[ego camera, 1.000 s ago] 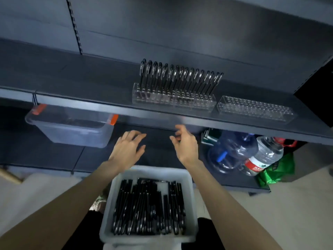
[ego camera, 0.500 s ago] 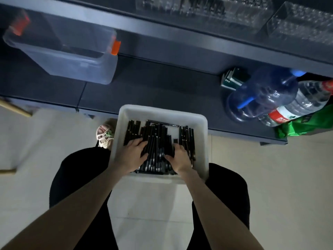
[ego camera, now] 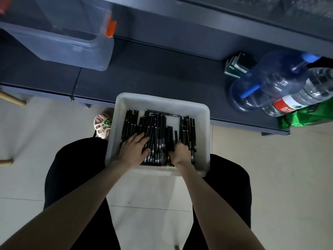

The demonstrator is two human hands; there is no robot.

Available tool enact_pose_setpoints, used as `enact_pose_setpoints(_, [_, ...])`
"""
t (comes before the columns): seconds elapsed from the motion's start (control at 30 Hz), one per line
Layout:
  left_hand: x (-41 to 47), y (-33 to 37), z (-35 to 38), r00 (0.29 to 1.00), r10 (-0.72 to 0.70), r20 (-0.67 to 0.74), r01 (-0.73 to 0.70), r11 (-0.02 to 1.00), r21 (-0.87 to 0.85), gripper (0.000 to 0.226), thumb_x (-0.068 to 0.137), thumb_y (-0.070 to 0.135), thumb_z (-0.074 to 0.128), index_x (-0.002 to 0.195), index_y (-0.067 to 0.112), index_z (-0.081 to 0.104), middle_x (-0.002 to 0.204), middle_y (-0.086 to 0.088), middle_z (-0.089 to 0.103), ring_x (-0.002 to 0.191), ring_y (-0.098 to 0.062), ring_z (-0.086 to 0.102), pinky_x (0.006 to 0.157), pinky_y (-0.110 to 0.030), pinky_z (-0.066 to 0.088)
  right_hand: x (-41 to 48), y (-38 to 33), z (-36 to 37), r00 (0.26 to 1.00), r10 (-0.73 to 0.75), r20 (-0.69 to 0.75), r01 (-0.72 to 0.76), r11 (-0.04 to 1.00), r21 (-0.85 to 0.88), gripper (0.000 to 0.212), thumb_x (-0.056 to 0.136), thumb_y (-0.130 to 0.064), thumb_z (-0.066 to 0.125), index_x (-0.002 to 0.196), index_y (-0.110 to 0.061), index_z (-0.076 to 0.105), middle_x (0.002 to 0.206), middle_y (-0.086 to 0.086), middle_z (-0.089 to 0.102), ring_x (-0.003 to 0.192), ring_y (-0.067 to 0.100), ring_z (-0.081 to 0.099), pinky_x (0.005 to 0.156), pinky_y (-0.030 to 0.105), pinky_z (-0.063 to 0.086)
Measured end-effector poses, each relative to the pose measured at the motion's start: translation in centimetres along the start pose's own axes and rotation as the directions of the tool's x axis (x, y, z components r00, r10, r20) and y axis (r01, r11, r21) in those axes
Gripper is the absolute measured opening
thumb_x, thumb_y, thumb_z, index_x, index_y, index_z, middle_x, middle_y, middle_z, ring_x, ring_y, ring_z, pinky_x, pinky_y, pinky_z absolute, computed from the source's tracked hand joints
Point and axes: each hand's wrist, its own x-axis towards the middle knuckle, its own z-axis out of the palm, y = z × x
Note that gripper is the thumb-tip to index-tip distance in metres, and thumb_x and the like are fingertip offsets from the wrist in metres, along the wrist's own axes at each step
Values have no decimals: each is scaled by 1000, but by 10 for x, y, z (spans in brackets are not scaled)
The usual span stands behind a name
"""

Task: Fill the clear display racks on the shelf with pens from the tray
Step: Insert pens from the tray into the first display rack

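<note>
A white tray [ego camera: 203,123] rests on my lap, holding several black pens [ego camera: 156,127] lying mostly lengthwise. My left hand [ego camera: 134,149] lies flat on the pens at the tray's near left, fingers spread and straight. At the near right, the fingers of my right hand [ego camera: 181,153] are curled down into the pile around some pens. The clear display racks [ego camera: 306,6] show only as a blurred strip on the upper shelf at the top right edge.
A clear storage bin [ego camera: 59,42] with orange clips sits on the lower shelf at left. Large water bottles [ego camera: 270,82], a green bag [ego camera: 306,116] and a small dark box [ego camera: 237,64] crowd the lower shelf at right. Tiled floor lies on both sides of my legs.
My view dropped from the upper shelf to the tray. Both hands came down from near the shelf edge into the pens; my right hand's fingers have curled into the pile.
</note>
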Motion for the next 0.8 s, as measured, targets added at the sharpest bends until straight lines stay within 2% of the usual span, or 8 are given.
enact_pose_setpoints(0.1, [-8, 4, -7, 999, 8, -39, -9, 1000, -25, 51, 97, 36, 42, 145, 22, 30, 156, 2, 18, 143, -18, 15, 115, -40, 16, -7, -1, -6, 1000, 24, 15, -24, 999, 34, 9, 88, -5, 49, 96, -3, 53, 101, 17, 60, 100, 36, 59, 76, 35, 46])
enact_pose_setpoints(0.23, [-20, 8, -31, 990, 57, -125, -73, 989, -126, 50, 96, 27, 47, 143, 18, 35, 152, -2, 26, 138, -24, 26, 112, -39, 26, -14, -11, -36, 997, -66, -46, 74, 976, 203, 27, 94, -9, 46, 119, -5, 55, 122, 13, 58, 110, 31, 57, 90, 33, 46])
enact_pose_setpoints(0.33, [-25, 20, -64, 969, 108, -223, -148, 974, -173, 51, 95, 20, 50, 143, 14, 34, 150, -6, 28, 137, -26, 28, 112, -40, 28, -24, -21, -76, 980, -187, -75, 201, 917, 343, 26, 95, -6, 50, 119, -4, 61, 122, 8, 60, 109, 23, 57, 87, 13, 38])
enact_pose_setpoints(0.4, [-27, 32, -91, 941, 174, -290, -219, 967, -132, 53, 95, 19, 50, 144, 15, 32, 152, -5, 27, 138, -26, 27, 113, -41, 25, -38, -32, -109, 954, -265, -143, 301, 847, 439, 22, 89, 0, 59, 109, -2, 67, 109, 6, 64, 98, 16, 58, 78, 4, 38])
enact_pose_setpoints(0.47, [-29, 46, -121, 909, 239, -342, -279, 958, -71, 51, 96, 20, 48, 144, 15, 32, 151, -4, 30, 137, -25, 29, 111, -42, 28, -56, -45, -144, 912, -335, -238, 410, 770, 489, 18, 80, 3, 69, 93, -9, 72, 96, 4, 68, 88, 13, 61, 78, 11, 42])
enact_pose_setpoints(0.53, [-34, 59, -151, 883, 272, -382, -318, 946, -62, 45, 97, 19, 47, 140, 12, 39, 141, -7, 43, 129, -28, 39, 104, -39, 34, -78, -59, -180, 864, -386, -324, 503, 698, 510, 23, 74, 5, 74, 87, -13, 71, 88, 3, 68, 77, 9, 61, 78, 18, 45])
enact_pose_setpoints(0.67, [-50, 84, -198, 809, 340, -479, -423, 903, -74, 30, 94, 11, 52, 123, 5, 59, 104, -10, 59, 99, -30, 57, 81, -28, 39, -116, -82, -237, 766, -427, -480, 642, 533, 551, 31, 71, 14, 71, 95, -3, 65, 79, 5, 65, 62, -2, 59, 70, 12, 48])
enact_pose_setpoints(0.8, [-60, 106, -237, 741, 311, -595, -474, 870, -136, 24, 86, 9, 64, 108, 2, 67, 95, -9, 63, 92, -24, 60, 80, -22, 39, -141, -100, -274, 710, -379, -593, 704, 365, 609, 38, 74, 17, 67, 103, -5, 55, 76, 4, 61, 60, -2, 60, 67, 13, 51])
